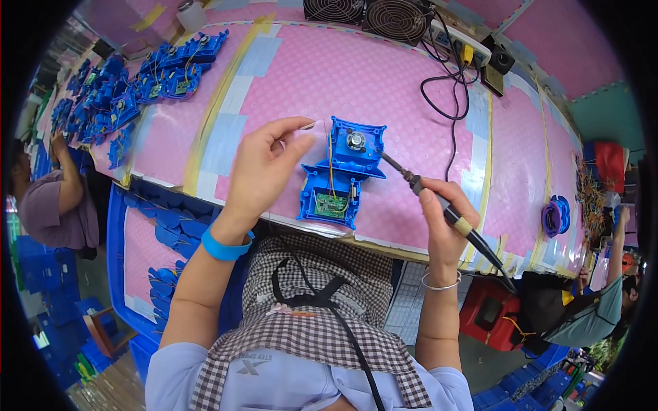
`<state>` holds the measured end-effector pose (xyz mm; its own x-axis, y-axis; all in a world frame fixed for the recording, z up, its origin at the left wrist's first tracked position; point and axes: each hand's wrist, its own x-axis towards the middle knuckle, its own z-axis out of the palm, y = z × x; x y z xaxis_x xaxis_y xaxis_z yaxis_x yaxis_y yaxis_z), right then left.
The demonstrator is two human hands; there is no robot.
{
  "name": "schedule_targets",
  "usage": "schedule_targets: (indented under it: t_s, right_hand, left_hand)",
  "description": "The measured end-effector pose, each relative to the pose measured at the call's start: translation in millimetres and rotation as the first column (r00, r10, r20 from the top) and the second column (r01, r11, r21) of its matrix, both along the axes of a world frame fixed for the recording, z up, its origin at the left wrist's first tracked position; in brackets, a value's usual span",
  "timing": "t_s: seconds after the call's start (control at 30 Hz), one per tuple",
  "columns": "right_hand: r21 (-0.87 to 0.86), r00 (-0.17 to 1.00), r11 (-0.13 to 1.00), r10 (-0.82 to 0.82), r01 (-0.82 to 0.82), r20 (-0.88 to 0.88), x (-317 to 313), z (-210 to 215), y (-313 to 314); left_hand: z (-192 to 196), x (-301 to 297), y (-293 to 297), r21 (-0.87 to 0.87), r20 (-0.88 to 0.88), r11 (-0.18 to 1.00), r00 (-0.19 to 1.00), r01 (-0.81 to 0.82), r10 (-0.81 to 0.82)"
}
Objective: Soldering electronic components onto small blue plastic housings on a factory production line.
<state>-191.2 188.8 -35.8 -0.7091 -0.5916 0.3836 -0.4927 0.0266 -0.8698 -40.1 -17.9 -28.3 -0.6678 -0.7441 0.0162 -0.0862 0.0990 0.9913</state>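
A blue plastic housing in two joined parts (370,162) lies on the pink work surface in front of me. Its far part carries a small round metal-capped speaker (356,140); the near part holds a green circuit board (330,203), with thin yellow and red wires (332,168) running between them. My right hand (444,218) grips a soldering iron (414,181), its tip at the right edge of the far part. Left of the housing, my left hand (264,164) is closed in a pinch on what looks like a thin wire, barely visible.
Many blue housings (123,103) are heaped at the far left. Two black fans (397,20) and a power strip (452,41) with black cables stand at the back. A purple-blue spool (555,216) is at right. A blue bin (118,253) sits below left. Other people work at both sides.
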Motion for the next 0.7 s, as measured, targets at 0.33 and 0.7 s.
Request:
schedule_targets:
  t_s: [0.33, 0.7]
  right_hand:
    - [0.022, 0.991, 0.999, -0.045, 0.043, 0.125, 6, 1, 0]
    - [0.027, 1.000, 1.000, 0.010, -0.010, -0.022, 3, -6, -6]
  left_hand:
    - [-27, -17, 9, -0.674, 0.107, 0.738, 0.987, -0.017, 0.120]
    - [-16, -28, 23, -0.426, 0.020, 0.904, 0.999, 0.037, -0.031]
